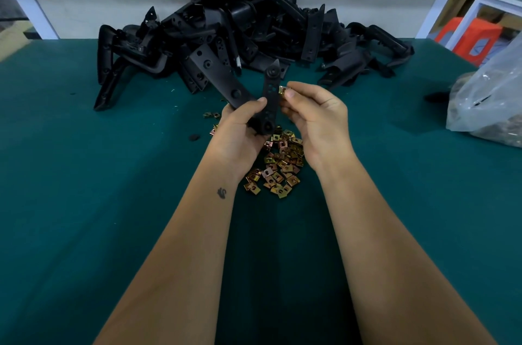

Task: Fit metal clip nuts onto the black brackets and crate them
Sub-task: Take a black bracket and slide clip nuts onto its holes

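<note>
Two hands: left grips bracket, right pinches clip nut.

Open green table runs wide on the left side and along the near edge, nothing there but two forearms. Straight ahead the heap of black brackets walls off the far edge, with the loose clip nuts scattered under both wrists. Out right, a plastic bag blocks that side.
</note>
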{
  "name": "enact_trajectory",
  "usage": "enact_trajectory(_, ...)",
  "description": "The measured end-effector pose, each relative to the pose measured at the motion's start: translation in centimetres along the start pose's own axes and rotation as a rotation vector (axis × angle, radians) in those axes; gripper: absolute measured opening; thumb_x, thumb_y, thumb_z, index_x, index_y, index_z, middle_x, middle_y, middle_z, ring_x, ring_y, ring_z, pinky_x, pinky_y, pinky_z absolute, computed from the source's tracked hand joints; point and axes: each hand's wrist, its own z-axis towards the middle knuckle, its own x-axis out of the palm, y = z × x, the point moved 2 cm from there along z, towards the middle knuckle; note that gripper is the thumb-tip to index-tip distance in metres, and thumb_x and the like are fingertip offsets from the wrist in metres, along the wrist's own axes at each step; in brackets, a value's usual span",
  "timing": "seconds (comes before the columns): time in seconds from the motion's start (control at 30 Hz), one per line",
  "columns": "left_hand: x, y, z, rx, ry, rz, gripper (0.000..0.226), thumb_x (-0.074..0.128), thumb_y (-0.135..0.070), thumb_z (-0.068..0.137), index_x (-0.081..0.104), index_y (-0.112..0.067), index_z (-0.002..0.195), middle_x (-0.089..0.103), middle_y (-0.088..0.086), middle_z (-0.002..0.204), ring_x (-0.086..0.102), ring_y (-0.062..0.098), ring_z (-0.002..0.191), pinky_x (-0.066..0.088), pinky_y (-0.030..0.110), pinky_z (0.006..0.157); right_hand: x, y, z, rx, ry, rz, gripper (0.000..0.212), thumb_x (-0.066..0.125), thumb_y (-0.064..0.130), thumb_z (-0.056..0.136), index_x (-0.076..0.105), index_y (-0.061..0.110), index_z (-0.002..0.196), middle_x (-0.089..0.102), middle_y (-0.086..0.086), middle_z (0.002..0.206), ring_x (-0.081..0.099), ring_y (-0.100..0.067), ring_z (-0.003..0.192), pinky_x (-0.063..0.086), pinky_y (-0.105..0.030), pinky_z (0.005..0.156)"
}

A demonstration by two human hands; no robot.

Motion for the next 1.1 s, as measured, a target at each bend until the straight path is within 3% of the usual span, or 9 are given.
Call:
enact_trajectory(0.17, 0.2, 0.0, -0.2, -0.009, -0.026, 0.049, 0.053, 0.060, -0.005, 0.093, 0.041, -0.002, 0.143, 0.064, 0.013, 0.127, 0.063, 0.023, 0.109, 0.055, 0.031, 0.078, 0.2, -0.1, -0.1, 0.024, -0.006, 0.000, 0.015, 0.068, -0.005, 0.086, 0.073, 0.009, 0.087, 0.073, -0.004, 0.083, 0.068, -0.014, 0.079, 0.054, -0.024, 0.075)
enact_trajectory(0.3, 0.0, 0.2, 0.0, -0.005, -0.027, 0.072, 0.055, 0.059, -0.004, 0.092, 0.039, -0.003, 0.144, 0.060, 0.015, 0.136, 0.057, 0.029, 0.126, 0.048, 0.043, 0.104, 0.4, -0.2, -0.3, 0.054, -0.016, 0.014, 0.016, 0.068, -0.003, 0.086, 0.074, 0.011, 0.085, 0.073, -0.003, 0.082, 0.068, -0.012, 0.077, 0.054, -0.023, 0.073)
enact_trajectory(0.47, -0.2, 0.4, 0.0, 0.037, 0.000, 0.101, 0.031, 0.060, -0.002, 0.092, 0.042, -0.014, 0.115, 0.066, 0.006, 0.114, 0.062, 0.024, 0.115, 0.047, 0.045, 0.106, 0.6, -0.3, -0.4, 0.078, -0.042, 0.051, 0.016, 0.069, -0.004, 0.085, 0.073, 0.011, 0.083, 0.072, -0.005, 0.083, 0.067, -0.014, 0.079, 0.054, -0.023, 0.074)
enact_trajectory(0.67, -0.2, 0.7, 0.1, 0.063, 0.066, 0.136, 0.033, 0.059, -0.002, 0.095, 0.041, -0.015, 0.119, 0.063, 0.009, 0.131, 0.061, 0.022, 0.121, 0.046, 0.047, 0.107, 0.9, -0.3, -0.4, 0.082, -0.065, 0.101, 0.016, 0.068, -0.005, 0.085, 0.072, 0.010, 0.083, 0.073, -0.005, 0.084, 0.068, -0.016, 0.084, 0.055, -0.025, 0.080)
enact_trajectory(0.93, -0.1, 1.0, 0.3, 0.079, 0.089, 0.175, 0.033, 0.060, -0.002, 0.095, 0.042, -0.019, 0.117, 0.064, 0.002, 0.127, 0.064, 0.013, 0.115, 0.048, 0.041, 0.106, 0.9, -0.3, -0.4, 0.078, -0.049, 0.065, 0.015, 0.066, -0.006, 0.086, 0.068, 0.009, 0.084, 0.071, -0.005, 0.086, 0.066, -0.021, 0.094, 0.051, -0.038, 0.099)
enact_trajectory(1.1, -0.4, 0.3, 0.5, 0.164, 0.001, 0.142, 0.032, 0.063, 0.000, 0.092, 0.045, -0.017, 0.113, 0.068, 0.005, 0.115, 0.069, 0.019, 0.107, 0.054, 0.041, 0.097, 1.1, -0.5, -0.4, -0.035, -0.030, -0.152, 0.013, 0.067, 0.003, 0.088, 0.071, 0.015, 0.089, 0.073, 0.000, 0.089, 0.068, -0.015, 0.092, 0.054, -0.033, 0.093)
